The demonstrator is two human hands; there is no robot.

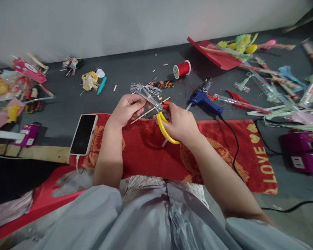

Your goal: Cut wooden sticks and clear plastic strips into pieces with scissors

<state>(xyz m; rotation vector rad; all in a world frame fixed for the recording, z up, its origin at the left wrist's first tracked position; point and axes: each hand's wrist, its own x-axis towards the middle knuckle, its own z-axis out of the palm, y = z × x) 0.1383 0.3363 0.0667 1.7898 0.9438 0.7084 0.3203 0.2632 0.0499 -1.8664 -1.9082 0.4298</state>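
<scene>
In front of me, over the towel's far edge, my right hand (182, 123) is closed round the yellow handles of a pair of scissors (162, 125). The metal blades slant up and left, close to the fingertips of my left hand (127, 109). That hand is closed in a pinch; what it holds, if anything, is too small to make out. A small orange piece (166, 103) shows at my right fingertips. A thin wooden stick (143, 116) slants beneath the hands. Beyond the blades lie a fan of silvery wires (141, 87) and a patterned strip (164, 84).
A blue glue gun (206, 100) with a black cord lies right of my hands, behind the red towel (146, 152). A red thread spool (182, 70) lies farther back. The phone (83, 134) charges at left. Craft scraps (281, 83) crowd the right; a purple box (302, 151) stands nearer.
</scene>
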